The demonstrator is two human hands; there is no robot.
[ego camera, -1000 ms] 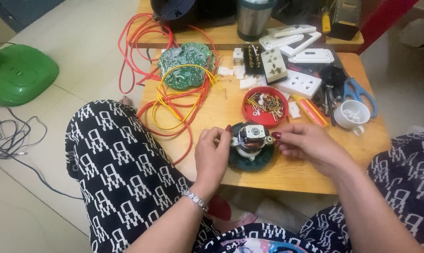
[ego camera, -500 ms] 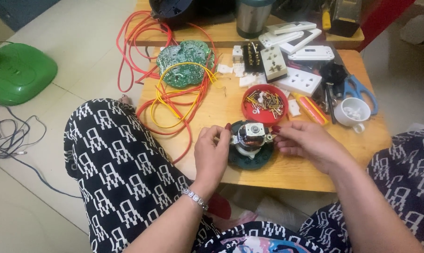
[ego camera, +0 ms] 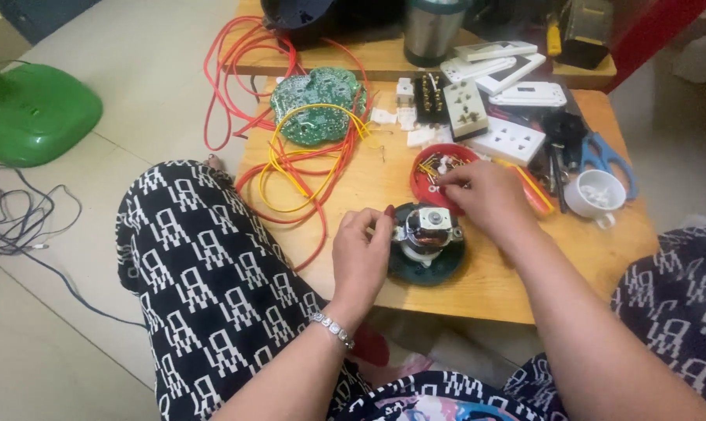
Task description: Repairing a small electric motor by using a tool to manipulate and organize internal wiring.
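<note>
A small electric motor (ego camera: 429, 232) with copper windings sits on a round dark green base (ego camera: 427, 265) on the wooden table (ego camera: 525, 273). My left hand (ego camera: 361, 257) grips the motor's left side with fingers and thumb. My right hand (ego camera: 484, 196) reaches into a red dish (ego camera: 427, 173) of small screws and metal parts just behind the motor; its fingertips are down among the parts, and I cannot tell whether they hold one.
Red and yellow wires (ego camera: 306, 168) and a green circuit board (ego camera: 319, 103) lie at the back left. White sockets (ego camera: 507, 139), blue scissors (ego camera: 603, 156) and a white cup (ego camera: 595, 195) sit right. A green plastic object (ego camera: 33, 117) and cables (ego camera: 17, 226) are on the floor.
My right hand has left the motor's right side and moved back into the red dish. My left hand stays on the motor.
</note>
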